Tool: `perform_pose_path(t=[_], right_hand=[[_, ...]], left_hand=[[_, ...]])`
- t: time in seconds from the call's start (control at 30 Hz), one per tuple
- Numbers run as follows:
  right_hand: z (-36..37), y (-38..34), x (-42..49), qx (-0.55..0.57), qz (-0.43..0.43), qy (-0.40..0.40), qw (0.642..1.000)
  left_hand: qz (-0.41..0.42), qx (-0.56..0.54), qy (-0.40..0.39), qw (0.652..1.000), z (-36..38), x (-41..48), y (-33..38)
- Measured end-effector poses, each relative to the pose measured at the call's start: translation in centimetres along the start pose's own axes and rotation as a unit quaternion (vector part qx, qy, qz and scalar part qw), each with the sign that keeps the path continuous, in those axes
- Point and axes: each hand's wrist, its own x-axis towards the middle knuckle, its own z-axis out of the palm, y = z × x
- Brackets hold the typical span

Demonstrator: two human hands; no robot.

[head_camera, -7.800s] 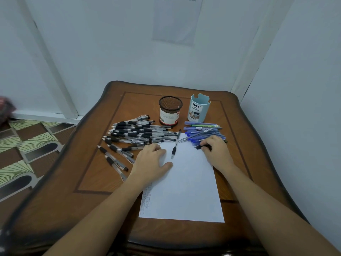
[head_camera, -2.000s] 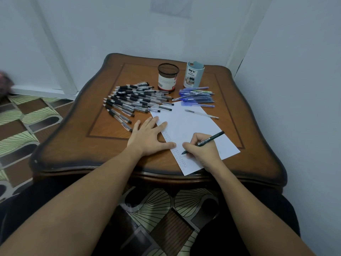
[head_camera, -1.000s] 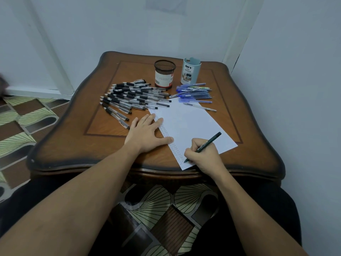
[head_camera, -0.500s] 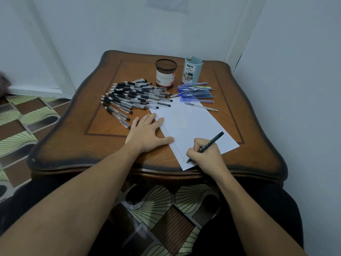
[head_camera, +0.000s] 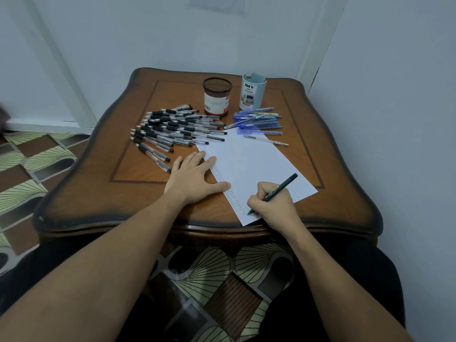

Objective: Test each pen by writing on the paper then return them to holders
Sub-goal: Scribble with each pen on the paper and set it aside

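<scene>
The right hand [head_camera: 272, 204] is clenched round a slim dark green pen [head_camera: 278, 190], whose tip touches the near corner of the white sheet of paper [head_camera: 256, 164]. The sheet lies askew on the brown wooden table [head_camera: 98, 191], with a column of small written marks along its left edge. The left hand [head_camera: 191, 177] lies flat with its fingers spread, pressing on that edge and grasping nothing. Beyond it is a heap of black-capped clear pens [head_camera: 172, 129], and to the right a cluster of blue pens [head_camera: 256, 120]. A single clear pen [head_camera: 265, 140] rests across the sheet's far corner. Behind the pens stand a black mesh holder [head_camera: 217, 97] and a pale blue plastic holder [head_camera: 253, 95].
</scene>
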Motion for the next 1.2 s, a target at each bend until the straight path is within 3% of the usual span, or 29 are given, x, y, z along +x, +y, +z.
perform_pose_path(t=[0.33,0.53,0.7,0.87,1.0,1.2], right_hand=[[-0.3,0.1,0.3,0.02,0.011,0.002,1.0],[-1.0,-0.9,1.5,0.082,0.075,-0.006,0.994],[-0.9,-2.3,2.2,0.013,0.105,-0.048,0.993],[-0.6,-3.6,2.8,-0.039,0.085,-0.078,0.993],[0.3,-5.5,3.9,-0.078,0.043,-0.114,0.989],[6.6,-10.9,6.3,-0.094,-0.043,-0.213,0.972]], left_hand=[[0.0,0.008,-0.002,1.0,0.0,-0.1,0.1],[0.004,0.011,-0.01,1.0,-0.2,-0.1,0.1],[0.006,0.005,0.005,1.0,0.1,-0.2,0.0],[0.033,-0.052,0.081,0.995,0.2,-0.8,0.1],[0.027,-0.162,0.17,0.972,-1.2,-2.1,-0.6],[-0.035,-0.172,0.287,0.942,-5.0,-7.1,-8.6]])
